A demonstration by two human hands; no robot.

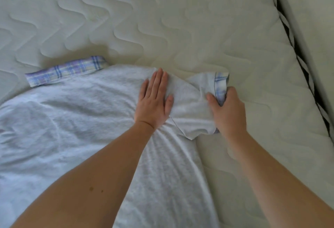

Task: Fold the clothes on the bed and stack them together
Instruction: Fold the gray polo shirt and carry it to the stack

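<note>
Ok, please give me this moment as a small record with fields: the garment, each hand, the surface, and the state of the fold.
garment: light grey shirt with plaid collar, spread flat
sleeve: short sleeve with plaid cuff, at the right side of the shirt
left hand: left hand lies flat with straight fingers on the shoulder area
right hand: right hand grips the sleeve at its cuff
surface: quilted mattress
fold state: sleeve not yet folded over the body
</note>
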